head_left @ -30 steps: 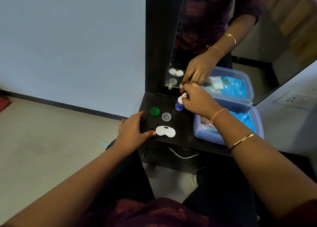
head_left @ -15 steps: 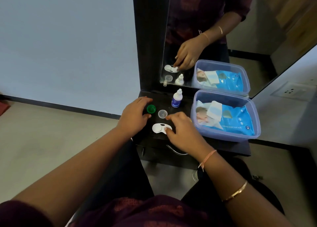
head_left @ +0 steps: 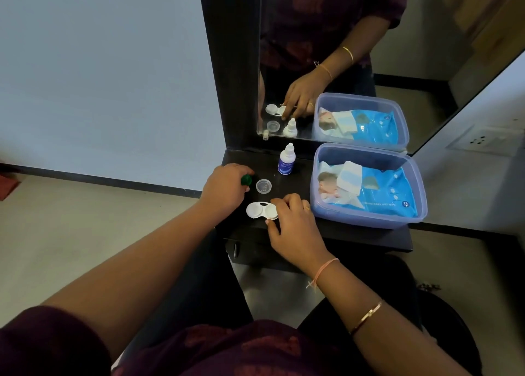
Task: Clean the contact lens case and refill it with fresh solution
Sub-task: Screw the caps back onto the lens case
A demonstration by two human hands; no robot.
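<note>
Contact lens case (head_left: 257,210), axis left-right, in right fingers' (head_left: 281,203) pinch; left fingers (head_left: 242,172) round cap (head_left: 246,180)

Lens case (head_left: 260,210), centre frame: smooth white plastic, slight sheen. Green cap (head_left: 246,180): opaque plastic. Clear cap (head_left: 263,186): translucent plastic. Solution bottle (head_left: 286,161): white plastic, glossy blue label. Tabletop (head_left: 301,182): dark, smooth, semi-gloss. Tub (head_left: 369,222), right: translucent bluish plastic. Wipes pack (head_left: 380,196) inside it: glossy crinkled film. Mirror (head_left: 412,91), top: glass. Bangle (head_left: 366,318), lower right: shiny gold-coloured metal. Sleeve (head_left: 48,344), lower left: matt cloth.
</note>
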